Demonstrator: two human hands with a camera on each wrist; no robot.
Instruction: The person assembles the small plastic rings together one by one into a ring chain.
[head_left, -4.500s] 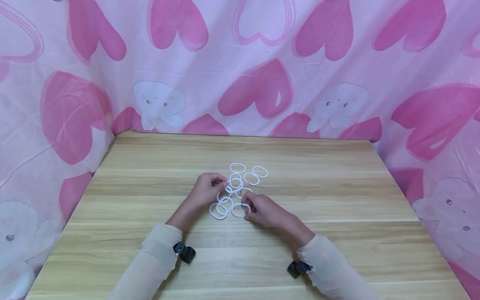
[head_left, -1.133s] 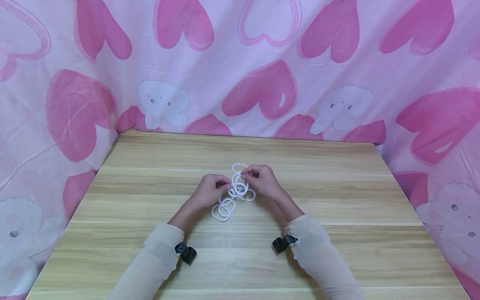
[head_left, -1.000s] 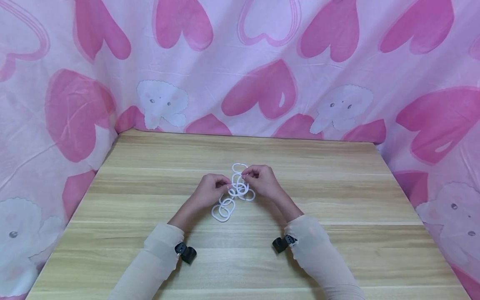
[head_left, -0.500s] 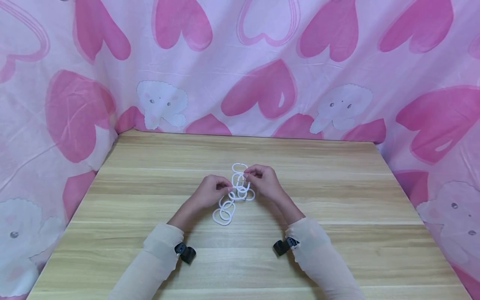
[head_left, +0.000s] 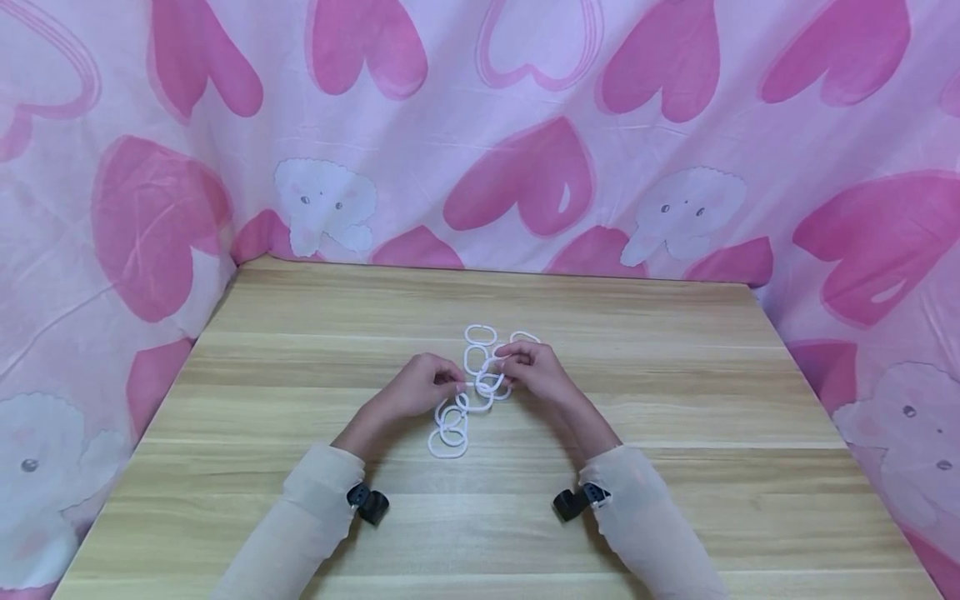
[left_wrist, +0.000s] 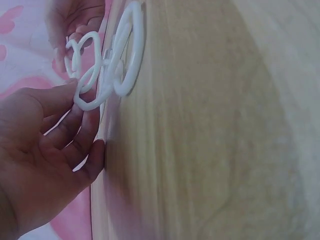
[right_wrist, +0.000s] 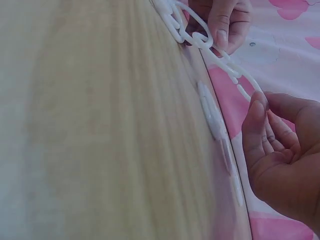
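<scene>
White plastic C-links are hooked into a short chain (head_left: 447,442) in the middle of the table. My left hand (head_left: 416,387) pinches one link (left_wrist: 89,104) of this chain between thumb and index finger. To the right, my right hand (head_left: 542,372) grips the end of another link (right_wrist: 254,82) between thumb and fingertips. In the right wrist view this link meets the left hand's link, and both are raised off the wood. The chain's near end lies on the table, below the left hand in the head view.
Loose white links lie beyond the hands: one at the back (head_left: 481,335), one below it (head_left: 475,360), and one partly behind the right hand (head_left: 525,337). The wooden table (head_left: 660,517) ends at a pink heart-patterned curtain (head_left: 517,175).
My right hand has gone from a near loose link to the chain's far side. In the last half second it has drawn right and nearer with its link, and the left hand has come slightly nearer.
</scene>
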